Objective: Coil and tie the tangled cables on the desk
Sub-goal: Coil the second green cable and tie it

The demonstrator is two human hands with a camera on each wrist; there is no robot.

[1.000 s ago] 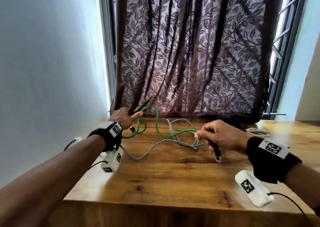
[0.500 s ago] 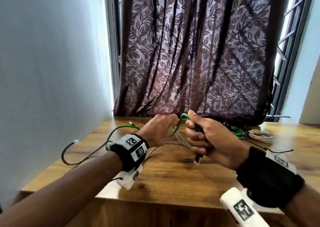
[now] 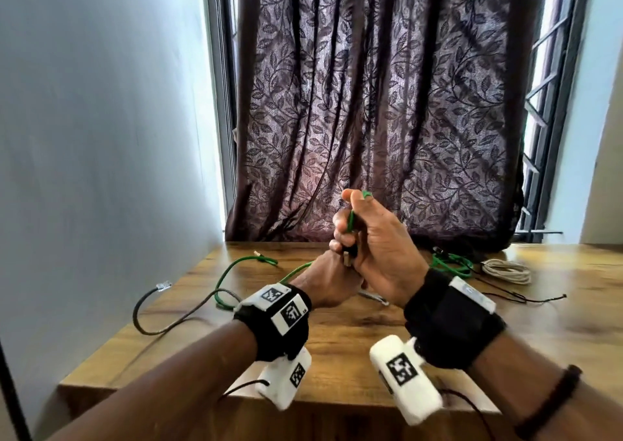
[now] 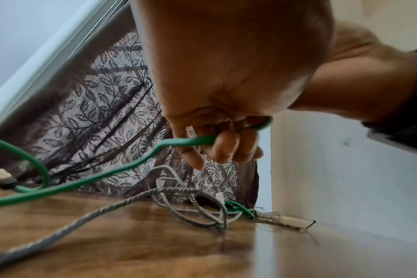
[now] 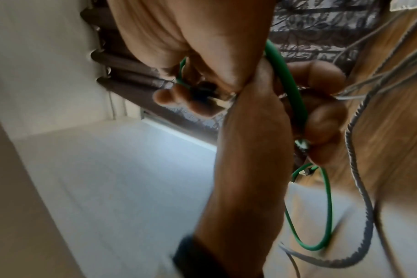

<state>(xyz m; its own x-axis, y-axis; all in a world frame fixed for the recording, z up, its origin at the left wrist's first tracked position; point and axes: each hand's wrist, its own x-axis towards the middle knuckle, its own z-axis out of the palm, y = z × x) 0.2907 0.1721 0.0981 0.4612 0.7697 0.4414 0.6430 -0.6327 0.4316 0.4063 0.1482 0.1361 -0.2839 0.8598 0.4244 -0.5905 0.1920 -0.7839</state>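
Lowest in the head view, 2 forearms reach in from the bottom corners, each with a black wrist strap carrying a white camera block. Just above them, near the middle of the frame, the left hand (image 3: 332, 280) sits low over the wooden desk (image 3: 337, 349), its fingers curled around the green cable (image 4: 122, 169); the left wrist view shows that cable passing through the closed fingers (image 4: 226, 148) and sagging toward the lower left of that picture. The right hand (image 3: 377, 248) is raised directly above and touching the left one, fist closed on another stretch of the same green cable together with a dark plug end, whose pale tip pokes out below the fingers. How many loops the right hand has gathered is hard to tell from the blurred right wrist view.

On the desk to the left of the hands, the green cable runs out in a curve toward the middle left of the frame. A dark grey cable (image 3: 161, 319) with a clear plug bends along the left edge. A braided grey cable (image 4: 107, 210) lies in loose tangled loops on the wood beneath the left hand.

Farther back, at the right, a coiled green bundle (image 3: 450, 263) lies just beside a coiled cream cable (image 3: 505, 270). Behind everything hangs a leaf-patterned curtain (image 3: 371, 103).
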